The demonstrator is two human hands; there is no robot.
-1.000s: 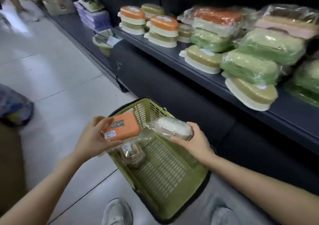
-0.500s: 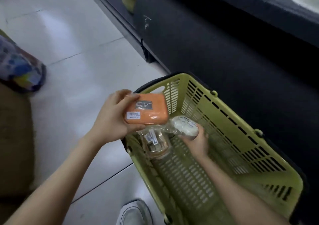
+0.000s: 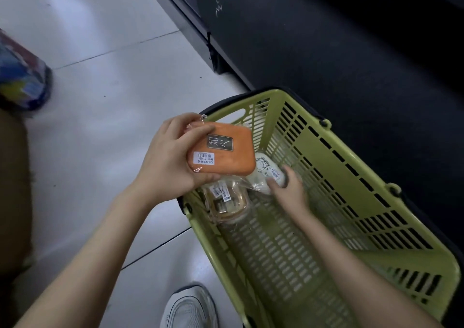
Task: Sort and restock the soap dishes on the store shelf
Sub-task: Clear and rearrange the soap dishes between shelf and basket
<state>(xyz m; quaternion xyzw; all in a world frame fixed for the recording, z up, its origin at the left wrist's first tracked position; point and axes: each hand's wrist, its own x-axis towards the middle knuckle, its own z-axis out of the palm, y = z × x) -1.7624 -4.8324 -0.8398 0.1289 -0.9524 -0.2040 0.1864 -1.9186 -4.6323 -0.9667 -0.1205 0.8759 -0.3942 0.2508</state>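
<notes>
Lowering white oval wrapped soap dish (image 3: 263, 177) into yellow-green plastic basket (image 3: 326, 156) in curled right hand (image 3: 288, 192), still gripping orange rectangular soap dish (image 3: 223, 151) in left hand (image 3: 168, 161); sorting, not shelving.

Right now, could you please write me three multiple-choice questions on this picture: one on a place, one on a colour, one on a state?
1. Where is the white soap dish? A on the floor tiles; B within the basket's outline, beside the orange soap dish; C on a shelf.
2. What colour is the basket? A blue; B yellow-green; C red.
3. What is the left hand doing? A hanging empty; B pressing the floor; C gripping the orange soap dish.
Answers: 1 B, the right hand holds it there; 2 B, its slatted walls show it; 3 C, its fingers curl round the dish.
</notes>
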